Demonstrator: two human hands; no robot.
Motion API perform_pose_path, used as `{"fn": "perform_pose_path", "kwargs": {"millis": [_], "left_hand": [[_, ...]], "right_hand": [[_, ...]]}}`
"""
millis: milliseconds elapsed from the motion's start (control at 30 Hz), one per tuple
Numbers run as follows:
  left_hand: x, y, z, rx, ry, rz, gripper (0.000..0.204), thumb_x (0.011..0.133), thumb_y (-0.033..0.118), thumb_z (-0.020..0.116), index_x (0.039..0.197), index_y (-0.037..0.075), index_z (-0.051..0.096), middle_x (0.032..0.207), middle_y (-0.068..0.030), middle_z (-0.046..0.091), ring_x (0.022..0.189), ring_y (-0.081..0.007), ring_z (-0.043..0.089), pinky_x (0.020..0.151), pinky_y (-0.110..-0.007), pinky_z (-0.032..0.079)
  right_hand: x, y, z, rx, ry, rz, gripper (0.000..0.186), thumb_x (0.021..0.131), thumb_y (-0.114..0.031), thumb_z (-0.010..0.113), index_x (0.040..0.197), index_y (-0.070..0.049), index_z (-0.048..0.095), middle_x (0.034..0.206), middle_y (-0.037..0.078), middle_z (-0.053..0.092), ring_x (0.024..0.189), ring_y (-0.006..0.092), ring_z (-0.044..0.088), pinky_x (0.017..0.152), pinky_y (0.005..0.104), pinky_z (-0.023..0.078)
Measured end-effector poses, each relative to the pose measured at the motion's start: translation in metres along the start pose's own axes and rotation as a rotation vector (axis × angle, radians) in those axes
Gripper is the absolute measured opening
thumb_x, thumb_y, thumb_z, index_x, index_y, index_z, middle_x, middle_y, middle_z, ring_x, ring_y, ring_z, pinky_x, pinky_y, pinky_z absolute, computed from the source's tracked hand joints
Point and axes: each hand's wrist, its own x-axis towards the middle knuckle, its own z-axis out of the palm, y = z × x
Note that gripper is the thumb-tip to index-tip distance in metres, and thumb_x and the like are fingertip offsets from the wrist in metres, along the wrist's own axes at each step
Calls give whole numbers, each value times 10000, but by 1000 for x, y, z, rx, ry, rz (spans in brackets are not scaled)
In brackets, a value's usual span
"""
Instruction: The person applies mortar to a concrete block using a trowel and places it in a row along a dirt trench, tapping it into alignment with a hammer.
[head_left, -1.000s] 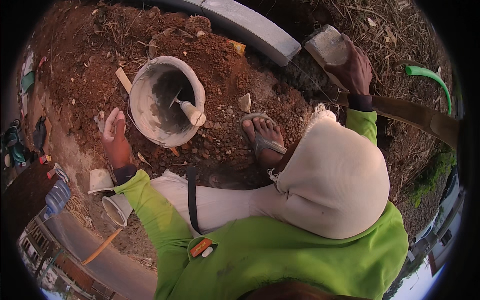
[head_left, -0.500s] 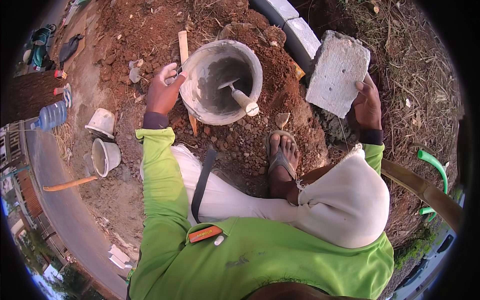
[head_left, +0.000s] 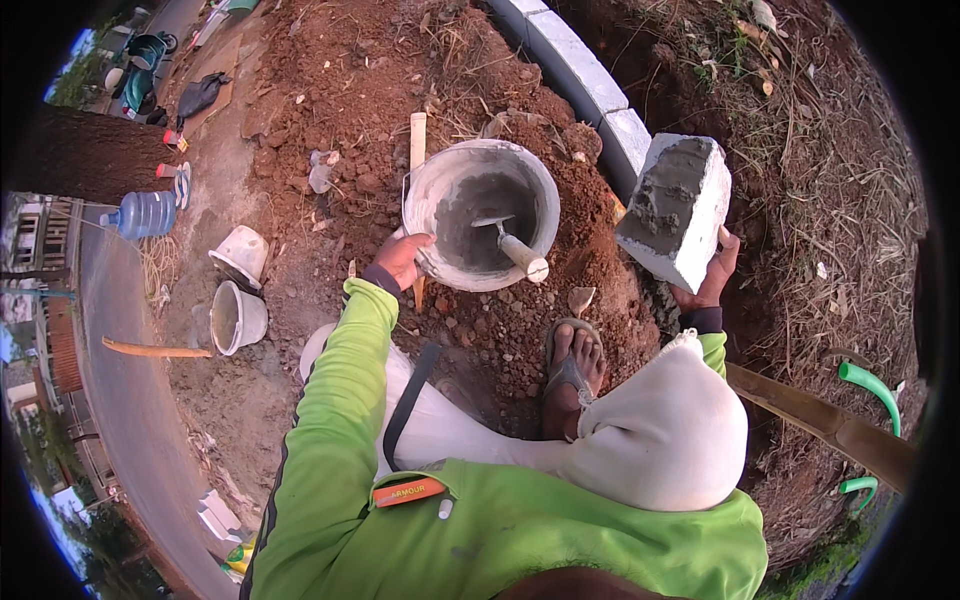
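My left hand point(head_left: 404, 258) grips the lower-left side of a mortar-crusted bucket point(head_left: 545, 215), fingertips on its rim. A trowel point(head_left: 520, 257) with a pale handle rests in the bucket, its blade in grey mortar point(head_left: 462, 205). My right hand point(head_left: 710, 270) holds a pale concrete block point(head_left: 700, 225) tilted up, wet grey mortar smeared along one face. Pale wooden sticks point(head_left: 418, 140) lie beside the bucket. My sandalled foot point(head_left: 572, 370) stands on reddish soil below it.
A curb of blocks point(head_left: 580, 70) runs diagonally behind, beside a trench. Two small buckets point(head_left: 240, 320), a water jug point(head_left: 140, 215) and a tree trunk point(head_left: 80, 150) are at left. A brown plank point(head_left: 830, 420) and green hose pieces point(head_left: 870, 385) lie right. A road point(head_left: 120, 310) curves beyond.
My left hand has moved onto the bucket and closed on its rim. The block in my right hand has turned, now showing a mortared face. The view has shifted, scene lower in frame.
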Motion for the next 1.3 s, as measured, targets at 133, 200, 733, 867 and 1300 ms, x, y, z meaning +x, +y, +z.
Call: {"fn": "perform_pose_path", "kwargs": {"millis": [133, 200, 733, 867, 1300], "left_hand": [[-11, 29, 19, -54, 34, 85, 410, 925, 28, 620, 1327, 5, 544, 1219, -125, 670, 1095, -284, 680, 967, -451, 568], [-12, 42, 17, -147, 122, 148, 377, 933, 38, 621, 1302, 8, 554, 1219, -119, 665, 1121, -279, 663, 990, -451, 554], [33, 39, 62, -326, 294, -9, 608, 973, 309, 682, 1458, 71, 402, 1435, -226, 470, 1213, -449, 590, 1020, -551, 550], [37, 46, 53, -177, 237, 52, 695, 969, 372, 671, 1520, 126, 326, 1502, -222, 376, 1222, -476, 576, 1023, -561, 541], [-34, 13, 146, 546, -187, 530, 738, 856, 81, 798, 1465, 26, 386, 1257, -117, 553, 1041, -167, 597, 903, -296, 531]], "right_hand": [[-25, -12, -18, 14, 2, -21, 652, 931, -476, 551, 1445, -79, 503, 1392, 140, 605, 1215, 341, 611, 1082, 502, 459], [-31, -12, -27, 34, 2, -9, 642, 938, -479, 541, 1449, -93, 503, 1397, 136, 603, 1217, 341, 610, 1087, 508, 453], [-33, 75, -23, 275, 115, 195, 543, 914, -473, 550, 1246, -56, 650, 1093, 123, 716, 940, 270, 680, 878, 407, 544], [-25, 89, -41, 291, 104, 315, 558, 899, -512, 550, 1199, -59, 679, 951, 142, 729, 751, 266, 684, 725, 374, 564], [-31, 119, -7, 376, 24, 385, 569, 972, -455, 481, 1339, -34, 591, 1271, 179, 657, 1085, 337, 660, 964, 497, 528]]}}
